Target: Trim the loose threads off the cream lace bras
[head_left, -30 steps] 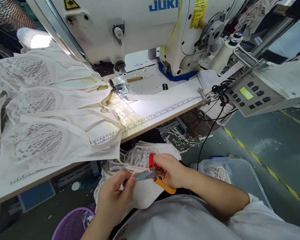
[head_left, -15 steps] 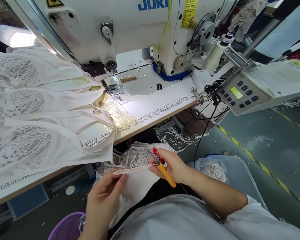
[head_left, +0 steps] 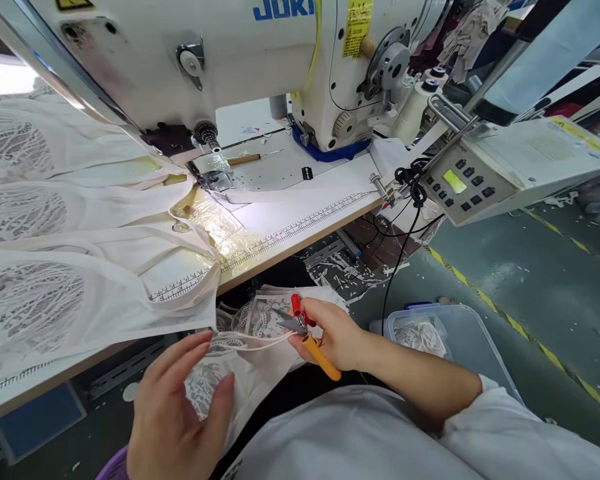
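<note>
My right hand (head_left: 341, 335) is closed around small scissors (head_left: 324, 360) with orange and red handles, their blades parted and pointing up and left. Its fingertips also pinch the edge of a white lace-trimmed garment (head_left: 267, 363) that drapes over my lap. My left hand (head_left: 180, 410) is open, thumb and fingers apart, beside the garment's left part and holding nothing. The fingertips of that hand come close to the hanging edge of the white lace pieces (head_left: 113, 310) spread on the table.
A white sewing machine (head_left: 260, 60) stands over the table edge, marked with a printed ruler (head_left: 280, 235). A wooden-handled awl (head_left: 245, 159) and a small black blade (head_left: 307, 173) lie on its bed. At right are a control box (head_left: 505, 173) and a clear plastic bin (head_left: 485, 327).
My left hand has let go of the garment's edge, opened and moved left. The right hand still holds the scissors and the garment. The whole view has shifted slightly.
</note>
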A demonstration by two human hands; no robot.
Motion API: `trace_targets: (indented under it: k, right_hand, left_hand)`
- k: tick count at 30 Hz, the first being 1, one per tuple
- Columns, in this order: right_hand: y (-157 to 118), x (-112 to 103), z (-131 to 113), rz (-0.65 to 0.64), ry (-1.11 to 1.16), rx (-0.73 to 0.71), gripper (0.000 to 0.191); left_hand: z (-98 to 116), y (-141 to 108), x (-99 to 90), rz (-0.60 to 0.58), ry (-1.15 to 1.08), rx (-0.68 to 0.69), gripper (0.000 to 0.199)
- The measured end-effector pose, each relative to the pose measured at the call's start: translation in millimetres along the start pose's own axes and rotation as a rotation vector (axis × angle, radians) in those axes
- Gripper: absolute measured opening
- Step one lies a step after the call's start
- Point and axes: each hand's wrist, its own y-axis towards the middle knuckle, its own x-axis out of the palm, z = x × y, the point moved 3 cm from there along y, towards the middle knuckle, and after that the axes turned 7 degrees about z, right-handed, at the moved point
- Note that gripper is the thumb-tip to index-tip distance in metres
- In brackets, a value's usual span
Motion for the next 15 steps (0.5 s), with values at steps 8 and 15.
trace_targets:
  k: [8,15]
  right_hand:
    - [4,3,-13,-0.109,-0.063,-0.037,0.015]
    - [-3,17,4,-0.046,0.594,0.448,0.033]
  left_hand:
    - [14,26,21.8,-0.445,0.074,0.322,0.023]
    - [-2,18,9.6,-0.403,-0.124,-0.297,0.018]
